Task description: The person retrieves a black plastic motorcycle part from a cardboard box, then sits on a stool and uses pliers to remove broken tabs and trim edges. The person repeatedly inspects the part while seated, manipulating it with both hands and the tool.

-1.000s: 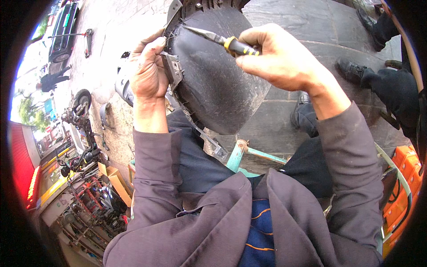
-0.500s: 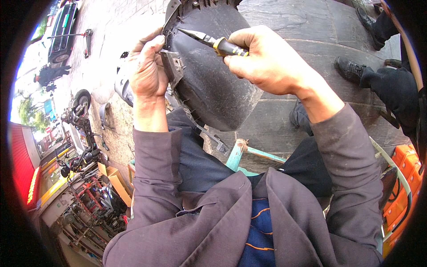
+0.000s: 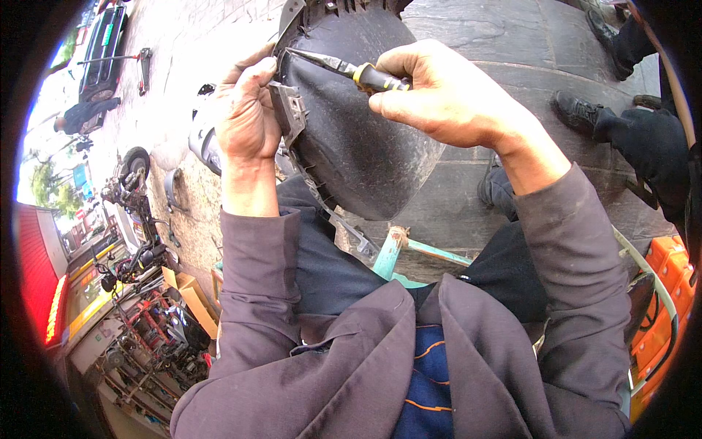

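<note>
A large curved black plastic panel [image 3: 358, 139], which looks like a vehicle's wheel-arch liner, is held up in front of me. My left hand [image 3: 250, 110] grips its left edge, along which a grey strip with a bracket [image 3: 291, 110] runs. In my right hand [image 3: 446, 95] is a pair of needle-nose pliers [image 3: 344, 67] with black and yellow handles. The pliers' narrow tip points left and meets the panel near its left edge, close to my left fingertips. Whether the jaws grasp anything is too small to tell.
Between my knees stands a worn turquoise frame [image 3: 391, 252]. A person's dark shoes [image 3: 578, 117] are at the right, above an orange case [image 3: 662, 293]. To the left lie motorcycle parts [image 3: 135, 190], a cardboard box [image 3: 191, 296] and a floor jack [image 3: 144, 69]; a dark car [image 3: 102, 55] is beyond.
The panel has tilted and shifted slightly right, its lower end swinging right. The pliers' tip has moved a little left toward the panel's edge. Both hands keep their grips.
</note>
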### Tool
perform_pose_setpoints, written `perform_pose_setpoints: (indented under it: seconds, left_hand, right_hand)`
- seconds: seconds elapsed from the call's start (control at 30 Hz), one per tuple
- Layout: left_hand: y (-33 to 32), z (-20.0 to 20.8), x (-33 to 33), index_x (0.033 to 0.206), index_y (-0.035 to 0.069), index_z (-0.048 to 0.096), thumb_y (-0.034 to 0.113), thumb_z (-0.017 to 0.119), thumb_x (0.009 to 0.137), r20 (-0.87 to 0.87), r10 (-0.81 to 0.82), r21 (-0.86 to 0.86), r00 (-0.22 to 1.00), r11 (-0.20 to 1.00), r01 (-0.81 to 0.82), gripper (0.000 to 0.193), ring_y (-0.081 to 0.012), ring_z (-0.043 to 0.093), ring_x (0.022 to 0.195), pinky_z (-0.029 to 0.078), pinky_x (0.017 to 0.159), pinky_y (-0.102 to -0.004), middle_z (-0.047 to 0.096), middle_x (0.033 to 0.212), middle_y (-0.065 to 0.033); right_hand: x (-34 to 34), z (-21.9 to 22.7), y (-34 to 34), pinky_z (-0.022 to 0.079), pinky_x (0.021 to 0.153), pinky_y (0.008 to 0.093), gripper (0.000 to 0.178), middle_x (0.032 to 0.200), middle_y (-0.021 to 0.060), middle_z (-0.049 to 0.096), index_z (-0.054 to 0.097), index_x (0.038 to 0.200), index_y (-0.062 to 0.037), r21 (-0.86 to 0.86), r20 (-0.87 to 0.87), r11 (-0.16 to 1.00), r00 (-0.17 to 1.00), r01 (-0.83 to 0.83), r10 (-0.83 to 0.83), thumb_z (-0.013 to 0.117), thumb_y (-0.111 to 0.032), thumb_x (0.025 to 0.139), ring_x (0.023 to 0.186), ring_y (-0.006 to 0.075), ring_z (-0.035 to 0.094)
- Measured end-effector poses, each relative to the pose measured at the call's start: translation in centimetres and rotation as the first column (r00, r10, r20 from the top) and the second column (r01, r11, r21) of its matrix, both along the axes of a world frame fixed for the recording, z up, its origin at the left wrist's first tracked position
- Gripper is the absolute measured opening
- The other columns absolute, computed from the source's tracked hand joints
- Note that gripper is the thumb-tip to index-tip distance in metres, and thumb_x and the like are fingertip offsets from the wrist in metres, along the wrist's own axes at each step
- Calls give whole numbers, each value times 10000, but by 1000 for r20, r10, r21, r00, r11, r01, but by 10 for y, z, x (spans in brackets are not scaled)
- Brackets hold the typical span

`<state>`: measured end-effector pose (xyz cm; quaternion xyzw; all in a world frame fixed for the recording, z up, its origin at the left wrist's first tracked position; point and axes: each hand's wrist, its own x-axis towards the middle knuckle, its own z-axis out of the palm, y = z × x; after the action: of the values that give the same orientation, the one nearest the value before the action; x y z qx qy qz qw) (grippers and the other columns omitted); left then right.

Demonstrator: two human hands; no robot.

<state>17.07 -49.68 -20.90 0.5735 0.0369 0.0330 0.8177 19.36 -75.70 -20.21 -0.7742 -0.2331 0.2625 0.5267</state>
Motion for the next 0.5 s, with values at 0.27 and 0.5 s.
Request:
perform_pose_setpoints:
  seconds: [0.27,0.5]
  left_hand:
    - [-3,-2,2,1168,-128,590,-42,556,897,-40,-9,15,999,1000,10,287,-205,695,894,572,852,-297,691,1026,-204]
    - [-4,-2,0,1164,-130,591,-65,547,886,-62,16,45,998,999,-13,289,-215,691,919,565,878,-305,681,1060,-218]
  right_hand:
    - [7,5,-3,443,614,325,334,705,57,576,669,1015,55,-41,70,999,997,-6,9,671,-227,835,655,137,525]
    - [8,9,-8,457,501,248,292,734,68,635,655,1011,44,24,-99,1000,995,-11,13,661,-213,873,578,105,578]
